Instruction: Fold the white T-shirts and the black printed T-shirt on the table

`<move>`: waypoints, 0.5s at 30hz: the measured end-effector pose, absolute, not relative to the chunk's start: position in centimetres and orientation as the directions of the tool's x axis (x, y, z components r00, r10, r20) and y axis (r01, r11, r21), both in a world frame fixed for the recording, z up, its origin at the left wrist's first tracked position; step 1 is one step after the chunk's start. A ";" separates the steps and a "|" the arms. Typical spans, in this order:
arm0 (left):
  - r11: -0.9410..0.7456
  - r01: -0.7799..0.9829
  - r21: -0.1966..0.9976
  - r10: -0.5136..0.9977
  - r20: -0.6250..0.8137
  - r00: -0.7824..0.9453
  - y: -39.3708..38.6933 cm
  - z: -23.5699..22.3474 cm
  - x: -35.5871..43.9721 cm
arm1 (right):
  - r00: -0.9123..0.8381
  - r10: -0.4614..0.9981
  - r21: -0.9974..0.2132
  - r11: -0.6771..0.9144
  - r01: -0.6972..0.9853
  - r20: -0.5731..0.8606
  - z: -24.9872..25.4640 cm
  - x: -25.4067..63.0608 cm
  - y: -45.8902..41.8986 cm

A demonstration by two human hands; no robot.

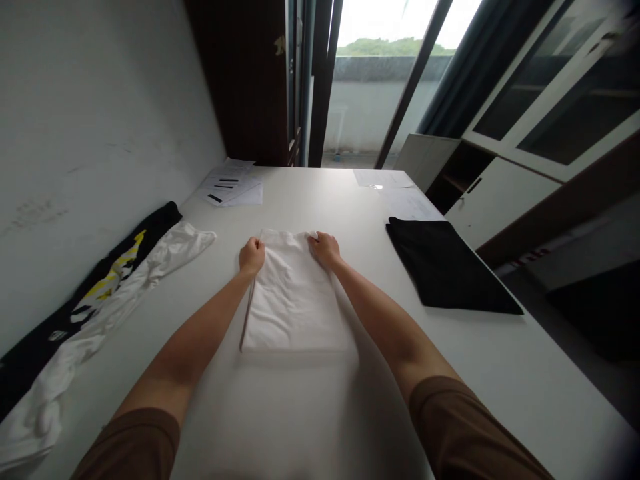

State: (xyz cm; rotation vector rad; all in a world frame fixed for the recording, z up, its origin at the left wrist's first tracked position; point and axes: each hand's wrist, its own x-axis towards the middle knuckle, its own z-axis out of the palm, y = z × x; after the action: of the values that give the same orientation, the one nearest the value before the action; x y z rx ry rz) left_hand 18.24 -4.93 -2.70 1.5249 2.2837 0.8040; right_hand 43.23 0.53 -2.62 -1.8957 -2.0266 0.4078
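Observation:
A white garment [296,300], folded into a rectangle with light creases, lies flat on the white table [310,413] in front of me. My left hand [252,255] is closed on its far left corner, fingers curled in. At the far right corner my right hand [325,249] pinches the edge of the cloth between thumb and fingers. Both arms reach forward along the two sides of the garment. What kind of garment it is cannot be made out from the folded shape.
A folded black cloth [450,265] lies at the table's right edge. Along the left wall are a black garment with yellow print [107,280] and a crumpled white one [145,280]. Papers [233,187] lie at the far left, more sheets [385,183] at the far right.

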 end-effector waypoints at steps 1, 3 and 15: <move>0.306 0.770 0.561 0.906 0.076 -0.415 -5.2 -2.7 18.3 | -0.062 0.997 -0.423 0.077 0.903 0.049 -2.6 43.1 0.5; 0.341 0.791 0.508 0.899 0.068 -0.432 -5.4 -2.7 18.3 | -0.057 0.998 -0.408 0.064 0.911 0.029 -2.6 42.8 0.4; 0.251 0.914 0.318 0.935 0.166 -0.314 -6.1 -2.7 19.7 | 0.089 0.983 -0.481 -0.002 0.877 0.159 -4.2 43.9 -0.1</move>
State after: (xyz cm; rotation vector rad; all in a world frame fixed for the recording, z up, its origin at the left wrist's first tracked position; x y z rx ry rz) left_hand 19.65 -6.14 -2.73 1.8045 2.4387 0.5562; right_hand 43.94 -0.12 -4.24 -1.9148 -1.8237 0.3080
